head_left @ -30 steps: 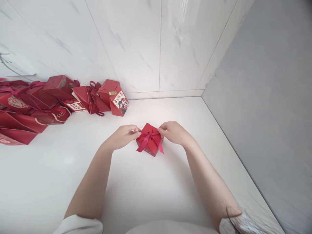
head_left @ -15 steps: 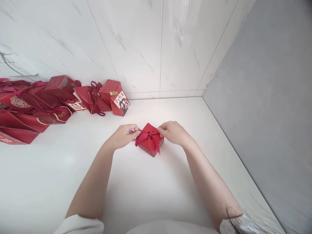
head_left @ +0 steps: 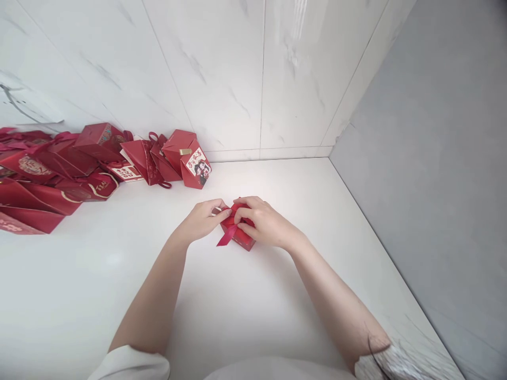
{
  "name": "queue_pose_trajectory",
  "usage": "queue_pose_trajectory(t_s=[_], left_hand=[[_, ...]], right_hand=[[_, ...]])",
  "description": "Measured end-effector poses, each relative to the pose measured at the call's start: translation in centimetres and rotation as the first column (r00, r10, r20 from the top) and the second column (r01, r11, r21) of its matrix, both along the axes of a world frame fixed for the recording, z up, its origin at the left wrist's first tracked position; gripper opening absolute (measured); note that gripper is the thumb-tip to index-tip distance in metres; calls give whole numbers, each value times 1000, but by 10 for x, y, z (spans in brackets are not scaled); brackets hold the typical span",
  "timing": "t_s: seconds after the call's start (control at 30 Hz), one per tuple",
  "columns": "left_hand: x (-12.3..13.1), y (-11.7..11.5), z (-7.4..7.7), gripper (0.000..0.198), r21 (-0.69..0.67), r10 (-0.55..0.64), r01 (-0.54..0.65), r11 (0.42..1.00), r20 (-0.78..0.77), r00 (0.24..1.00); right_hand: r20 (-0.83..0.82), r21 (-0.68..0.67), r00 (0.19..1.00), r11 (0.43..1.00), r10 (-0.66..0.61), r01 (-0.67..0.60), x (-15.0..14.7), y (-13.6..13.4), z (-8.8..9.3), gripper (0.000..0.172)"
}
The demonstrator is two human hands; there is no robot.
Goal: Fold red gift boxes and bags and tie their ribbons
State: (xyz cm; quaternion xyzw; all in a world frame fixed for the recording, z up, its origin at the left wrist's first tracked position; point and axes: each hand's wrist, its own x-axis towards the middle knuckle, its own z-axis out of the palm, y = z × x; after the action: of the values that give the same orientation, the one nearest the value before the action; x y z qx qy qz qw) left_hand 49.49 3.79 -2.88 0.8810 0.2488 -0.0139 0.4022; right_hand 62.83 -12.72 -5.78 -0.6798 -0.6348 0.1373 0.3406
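A small red gift box sits on the white table in front of me, its top partly covered by my fingers. A dark pink ribbon lies over it, one tail hanging off the near left side. From the left, my left hand pinches the ribbon at the box's left corner between thumb and forefinger. My right hand reaches over the top, its bent fingers closed on the ribbon near the middle. The ribbon's knot is hidden behind the right fingers.
Several red boxes and bags lie heaped at the left, against the wall. Nearest me stands a red box with a cartoon couple. A marbled tile wall closes off the back, and a grey panel borders the white table at the right.
My right hand has moved left from the box's right corner to over its top, closing on the ribbon there. The left hand stays at the left corner.
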Motion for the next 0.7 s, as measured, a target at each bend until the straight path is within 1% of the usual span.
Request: queue_pose_trajectory(t_s=[0.1, 0.2, 0.27, 0.33, 0.37, 0.43, 0.5, 0.6, 0.7], left_hand=[[1, 1, -1, 31, 0, 6, -6, 1000, 10, 1000], [2, 2, -3, 32, 12, 3, -3, 1000, 17, 1000], [2, 2, -4, 31, 17, 5, -6, 1000, 23, 1000], [2, 3, -7, 30, -20, -17, 18, 1000, 13, 1000], [2, 4, -8, 38, -62, -40, 40, 997, -2, 999], [0, 6, -11, 63, -164, -106, 98, 981, -38, 994], [-1, 7, -14, 80, -239, -183, 167, 957, -49, 982], [0, 7, -17, 89, -298, -297, 278, 913, -19, 955], [3, 6, -19, 98, -399, -347, 318, 860, -2, 938]], right_hand=[[-21, -10, 1000, 1000, 8, -9, 4, -4, 2, 17], [-75, -41, 996, 998, 41, -44, 12, -10, 7, 19], [-136, -79, 989, 995, 54, -65, 18, -14, 11, 20], [-219, -104, 975, 992, 41, -65, 23, -17, 13, 23], [-256, -113, 966, 992, 28, -58, 26, -18, 13, 27], [-306, -150, 952, 987, 3, -52, 31, -21, 14, 38], [-326, -206, 945, 977, -18, -52, 34, -22, 14, 41], [-353, -230, 933, 973, -64, -20, 36, -23, 13, 36], [-415, -221, 907, 975, -74, -21, 34, -20, 10, 37]])
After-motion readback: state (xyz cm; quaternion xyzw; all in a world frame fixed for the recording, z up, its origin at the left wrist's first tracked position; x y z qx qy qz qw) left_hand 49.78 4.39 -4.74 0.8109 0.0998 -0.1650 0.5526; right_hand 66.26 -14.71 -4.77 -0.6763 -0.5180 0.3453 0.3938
